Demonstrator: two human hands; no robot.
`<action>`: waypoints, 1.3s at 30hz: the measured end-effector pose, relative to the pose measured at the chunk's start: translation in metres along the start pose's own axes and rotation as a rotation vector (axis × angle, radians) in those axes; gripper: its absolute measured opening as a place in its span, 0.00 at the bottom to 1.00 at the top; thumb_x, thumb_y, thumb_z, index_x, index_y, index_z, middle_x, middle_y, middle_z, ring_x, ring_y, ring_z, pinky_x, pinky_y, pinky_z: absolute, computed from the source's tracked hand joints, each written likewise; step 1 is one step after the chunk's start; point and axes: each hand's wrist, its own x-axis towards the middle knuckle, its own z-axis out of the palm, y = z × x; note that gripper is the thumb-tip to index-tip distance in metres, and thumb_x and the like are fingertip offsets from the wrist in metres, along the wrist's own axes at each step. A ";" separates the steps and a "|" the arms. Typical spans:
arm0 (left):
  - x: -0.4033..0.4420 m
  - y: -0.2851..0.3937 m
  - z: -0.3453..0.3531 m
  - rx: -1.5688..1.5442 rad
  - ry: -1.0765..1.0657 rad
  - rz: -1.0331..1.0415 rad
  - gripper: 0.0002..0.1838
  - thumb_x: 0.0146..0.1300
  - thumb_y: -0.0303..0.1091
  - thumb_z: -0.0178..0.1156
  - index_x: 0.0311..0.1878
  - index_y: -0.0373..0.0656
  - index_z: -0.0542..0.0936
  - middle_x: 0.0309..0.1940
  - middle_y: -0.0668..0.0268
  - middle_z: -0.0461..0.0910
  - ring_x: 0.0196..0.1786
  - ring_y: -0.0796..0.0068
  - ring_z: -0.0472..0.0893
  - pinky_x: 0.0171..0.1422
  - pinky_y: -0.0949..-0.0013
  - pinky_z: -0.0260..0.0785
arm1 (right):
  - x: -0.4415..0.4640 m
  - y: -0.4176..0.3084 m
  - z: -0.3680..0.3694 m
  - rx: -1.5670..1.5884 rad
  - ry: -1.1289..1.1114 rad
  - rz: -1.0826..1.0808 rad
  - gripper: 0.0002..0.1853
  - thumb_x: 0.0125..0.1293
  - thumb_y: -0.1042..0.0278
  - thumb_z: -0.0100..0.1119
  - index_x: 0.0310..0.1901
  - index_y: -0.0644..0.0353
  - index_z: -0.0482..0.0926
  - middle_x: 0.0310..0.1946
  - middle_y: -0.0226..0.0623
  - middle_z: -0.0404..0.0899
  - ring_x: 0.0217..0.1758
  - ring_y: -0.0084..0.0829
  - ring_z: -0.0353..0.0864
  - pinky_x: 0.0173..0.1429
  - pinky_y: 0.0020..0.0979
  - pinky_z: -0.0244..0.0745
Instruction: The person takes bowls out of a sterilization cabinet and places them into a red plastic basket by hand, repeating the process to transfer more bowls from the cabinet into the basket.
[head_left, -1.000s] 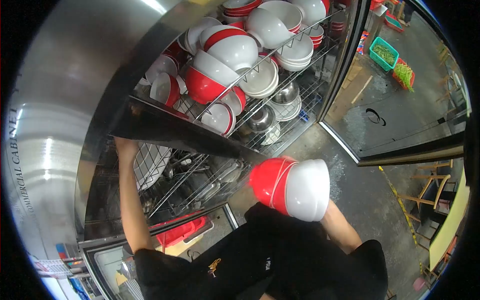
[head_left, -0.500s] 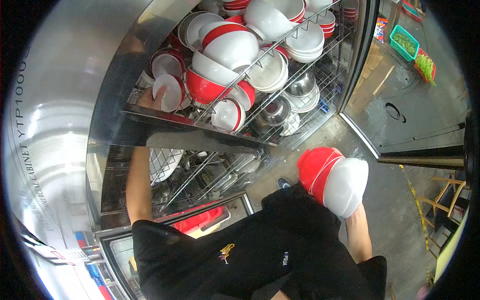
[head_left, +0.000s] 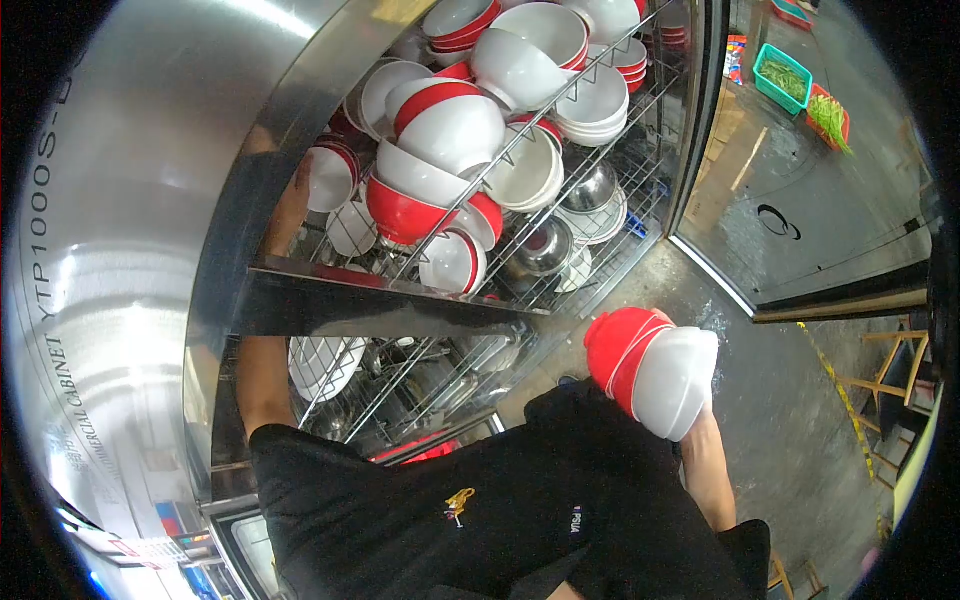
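Observation:
My left hand [head_left: 299, 186] is inside the steel cabinet, against the left rim of a small red-and-white bowl [head_left: 330, 180] that leans with others on the wire shelf. Its fingers are mostly hidden by the bowl and in shadow. Out in front of the cabinet, my right hand [head_left: 708, 405] clasps a stack of nested bowls [head_left: 672, 380], red and white outside, tilted sideways. Most of that hand is behind the stack. Large white and red bowls [head_left: 455, 130] are piled close to my left hand.
A shelf edge [head_left: 400, 297] crosses above my left forearm. White bowls [head_left: 592, 105] and a metal bowl [head_left: 545, 245] sit farther right. Plates [head_left: 330, 365] stand on the lower rack. The glass door [head_left: 800, 220] hangs open at right, with a green basket [head_left: 783, 80] beyond.
My left hand has moved deeper into the cabinet; the front small bowl it gripped has left its spot near the shelf edge. The bowls in my right hand stay there. The view has shifted slightly.

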 end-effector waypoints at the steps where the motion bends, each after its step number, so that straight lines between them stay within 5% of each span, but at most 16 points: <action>1: 0.002 -0.003 0.002 -0.004 0.002 0.007 0.29 0.68 0.49 0.55 0.56 0.28 0.71 0.54 0.40 0.73 0.55 0.41 0.74 0.60 0.52 0.65 | -0.001 0.002 -0.002 -0.015 -0.004 -0.022 0.27 0.74 0.54 0.40 0.71 0.56 0.59 0.67 0.41 0.66 0.67 0.38 0.70 0.68 0.42 0.68; 4: 0.009 -0.020 0.015 0.077 -0.059 0.089 0.30 0.67 0.48 0.56 0.61 0.31 0.68 0.57 0.42 0.72 0.60 0.44 0.72 0.64 0.54 0.63 | -0.003 0.005 -0.003 0.008 -0.004 -0.050 0.27 0.74 0.55 0.39 0.70 0.56 0.59 0.67 0.41 0.66 0.67 0.38 0.70 0.68 0.43 0.68; 6: 0.018 -0.033 0.025 -0.223 -0.136 0.122 0.31 0.64 0.47 0.59 0.63 0.36 0.68 0.61 0.45 0.70 0.64 0.47 0.69 0.67 0.54 0.62 | -0.003 0.005 -0.004 0.041 -0.006 -0.055 0.26 0.75 0.55 0.38 0.70 0.56 0.59 0.67 0.40 0.66 0.67 0.38 0.69 0.68 0.43 0.68; 16: 0.038 -0.005 -0.002 -0.232 -0.415 0.060 0.34 0.57 0.52 0.65 0.59 0.38 0.73 0.56 0.48 0.75 0.60 0.49 0.74 0.65 0.55 0.65 | 0.003 0.010 0.000 0.061 -0.006 -0.109 0.26 0.74 0.56 0.39 0.70 0.55 0.60 0.66 0.40 0.67 0.66 0.38 0.70 0.68 0.43 0.67; 22: 0.015 0.019 -0.009 -0.119 -0.080 0.232 0.34 0.57 0.54 0.66 0.59 0.39 0.73 0.52 0.50 0.78 0.55 0.48 0.78 0.61 0.55 0.69 | 0.010 0.018 -0.053 -0.005 0.035 0.039 0.25 0.73 0.60 0.41 0.69 0.57 0.61 0.64 0.41 0.70 0.62 0.35 0.74 0.66 0.40 0.69; 24: 0.003 0.028 -0.001 -0.505 -0.235 -0.201 0.33 0.57 0.55 0.65 0.58 0.41 0.73 0.52 0.51 0.78 0.55 0.49 0.78 0.61 0.56 0.69 | 0.010 0.016 -0.059 -0.024 0.040 0.072 0.25 0.73 0.61 0.41 0.69 0.57 0.61 0.63 0.41 0.70 0.61 0.35 0.74 0.66 0.40 0.69; 27: -0.002 0.054 -0.021 -0.365 -0.290 -0.472 0.31 0.58 0.54 0.65 0.57 0.42 0.74 0.51 0.51 0.79 0.54 0.51 0.78 0.60 0.56 0.69 | 0.008 0.009 -0.049 -0.041 0.047 0.053 0.25 0.73 0.62 0.41 0.69 0.57 0.61 0.63 0.41 0.71 0.61 0.35 0.75 0.65 0.39 0.70; 31: -0.003 0.019 0.002 -0.482 -0.162 -0.287 0.30 0.57 0.55 0.66 0.55 0.42 0.76 0.50 0.53 0.79 0.51 0.52 0.79 0.58 0.56 0.69 | 0.009 0.002 -0.024 -0.046 0.046 0.011 0.25 0.73 0.63 0.40 0.69 0.58 0.62 0.62 0.41 0.71 0.60 0.34 0.75 0.65 0.38 0.70; 33: 0.000 0.008 0.008 -0.286 0.143 0.034 0.28 0.57 0.54 0.66 0.52 0.41 0.77 0.47 0.54 0.80 0.48 0.53 0.80 0.56 0.55 0.70 | 0.010 0.000 -0.012 -0.047 0.050 -0.010 0.24 0.73 0.64 0.40 0.69 0.58 0.62 0.62 0.41 0.72 0.59 0.34 0.75 0.65 0.38 0.70; 36: -0.006 0.003 0.016 -0.278 0.074 -0.102 0.28 0.57 0.54 0.66 0.51 0.41 0.77 0.45 0.55 0.81 0.48 0.54 0.79 0.55 0.56 0.70 | 0.008 -0.001 -0.001 -0.048 0.055 -0.023 0.24 0.73 0.64 0.40 0.69 0.58 0.62 0.61 0.41 0.72 0.59 0.34 0.76 0.64 0.38 0.70; 38: -0.009 0.006 0.013 -0.337 0.022 -0.171 0.27 0.57 0.54 0.66 0.51 0.42 0.77 0.44 0.54 0.81 0.48 0.54 0.80 0.55 0.56 0.70 | 0.005 0.000 0.004 0.008 0.077 -0.013 0.29 0.73 0.49 0.42 0.69 0.55 0.62 0.66 0.44 0.67 0.64 0.44 0.71 0.59 0.58 0.73; 39: -0.010 0.008 0.012 -0.397 -0.024 -0.239 0.27 0.58 0.53 0.65 0.51 0.42 0.77 0.44 0.54 0.81 0.48 0.54 0.80 0.55 0.56 0.70 | 0.003 0.001 0.008 0.009 0.079 -0.012 0.29 0.73 0.49 0.42 0.69 0.55 0.62 0.66 0.44 0.67 0.64 0.44 0.71 0.59 0.58 0.73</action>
